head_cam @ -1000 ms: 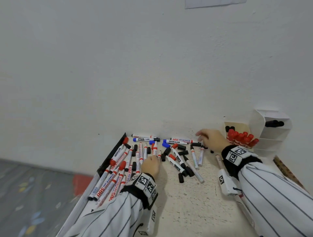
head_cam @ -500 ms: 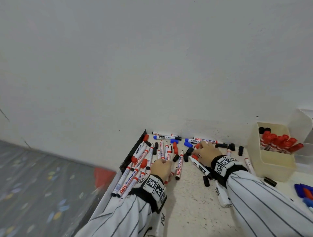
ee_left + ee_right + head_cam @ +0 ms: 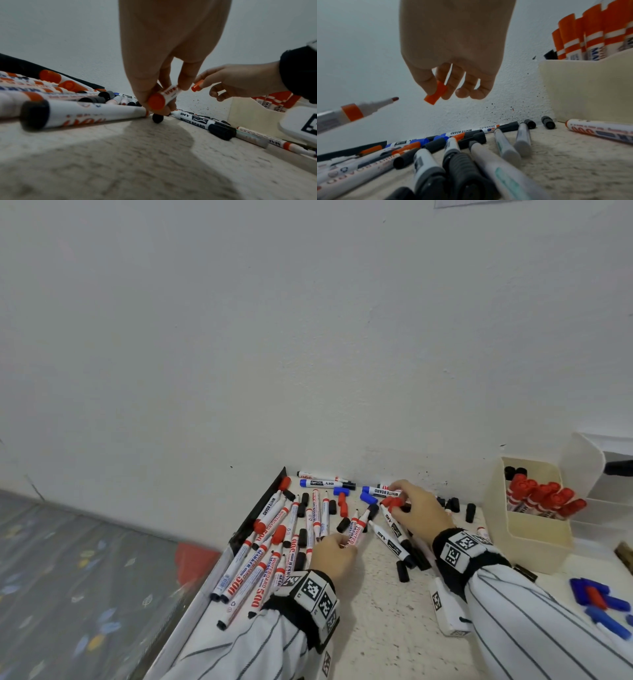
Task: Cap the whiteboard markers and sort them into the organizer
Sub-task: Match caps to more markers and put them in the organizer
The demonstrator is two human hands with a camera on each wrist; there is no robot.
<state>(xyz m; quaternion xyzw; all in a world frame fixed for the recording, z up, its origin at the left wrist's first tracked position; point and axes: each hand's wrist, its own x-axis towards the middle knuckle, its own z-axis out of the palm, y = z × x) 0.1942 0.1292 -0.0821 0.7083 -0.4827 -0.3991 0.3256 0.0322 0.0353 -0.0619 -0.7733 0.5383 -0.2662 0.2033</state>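
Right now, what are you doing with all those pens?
A person is capping whiteboard markers. The left hand grips an uncapped red marker by its barrel, tip pointing toward the right hand, whose fingers pinch a red cap just clear of the tip. Many markers and loose caps lie on the table. A cream organizer bin already holds capped red markers.

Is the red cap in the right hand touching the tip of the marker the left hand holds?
Apart. The right wrist view shows wall between the red cap and the marker tip.
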